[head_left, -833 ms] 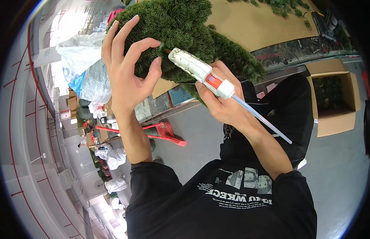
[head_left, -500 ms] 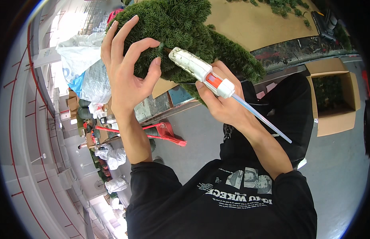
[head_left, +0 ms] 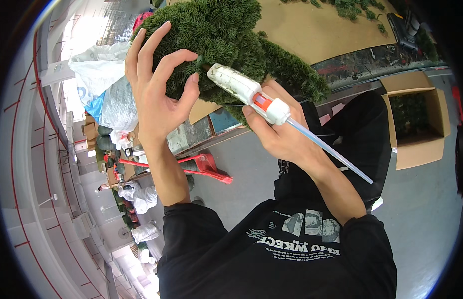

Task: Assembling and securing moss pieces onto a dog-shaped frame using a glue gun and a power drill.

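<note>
My right hand (head_left: 283,132) is wrapped around a white hot glue gun (head_left: 235,84), stained along its front, with an orange-red part near its back. A long clear glue stick (head_left: 331,151) sticks out of its rear, slanting down to the right. The dark nozzle points up-left at a bushy green artificial foliage piece (head_left: 211,30). My left hand (head_left: 161,94) is in front of that foliage, fingers stretched and thumb apart from the index finger. A small dark-green tip (head_left: 200,61) shows between the index fingertip and the nozzle; whether my finger touches it is unclear.
A tan board (head_left: 301,30) lies on the worktable, with loose green sprigs (head_left: 356,9) at its far side. At right stands an open cardboard box (head_left: 418,154) with greenery inside. White plastic bags (head_left: 112,102) are at left, above a red stool (head_left: 206,167) on the grey floor.
The glue gun and my right hand have shifted slightly to the left and down. The glue stick's end has swung a little lower right. My left hand is almost unmoved.
</note>
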Available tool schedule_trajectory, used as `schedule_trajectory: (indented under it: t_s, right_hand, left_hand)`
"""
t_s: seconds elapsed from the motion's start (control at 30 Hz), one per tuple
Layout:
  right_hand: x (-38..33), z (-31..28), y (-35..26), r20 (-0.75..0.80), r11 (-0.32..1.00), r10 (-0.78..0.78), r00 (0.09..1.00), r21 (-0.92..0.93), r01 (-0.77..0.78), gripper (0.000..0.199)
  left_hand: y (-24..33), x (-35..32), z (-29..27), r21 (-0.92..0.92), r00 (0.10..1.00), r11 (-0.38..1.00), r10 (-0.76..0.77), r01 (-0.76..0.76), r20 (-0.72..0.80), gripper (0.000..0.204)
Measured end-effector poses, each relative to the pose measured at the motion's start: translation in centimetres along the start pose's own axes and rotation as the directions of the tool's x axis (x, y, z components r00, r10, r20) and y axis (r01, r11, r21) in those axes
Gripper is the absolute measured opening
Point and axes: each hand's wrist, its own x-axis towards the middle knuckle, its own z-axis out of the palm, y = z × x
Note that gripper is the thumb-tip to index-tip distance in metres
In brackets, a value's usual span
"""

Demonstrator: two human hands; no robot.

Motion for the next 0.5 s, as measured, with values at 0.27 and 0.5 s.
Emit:
schedule_trajectory:
  t_s: [0.27,0.5]
  right_hand:
    - [-0.9,-4.4,0.5,0.040,0.955,0.218,0.975,0.199,-0.222,0.013]
    - [4.3,-17.4,8.9,-0.008,0.699,0.700,0.714,0.213,-0.683,0.028]
  left_hand:
    - [0.9,1.1,-0.7,0.017,0.999,1.000,-0.008,0.008,0.034,0.028]
    - [1.1,0.9,-0.3,-0.008,0.998,0.998,-0.059,0.059,0.020,0.028]
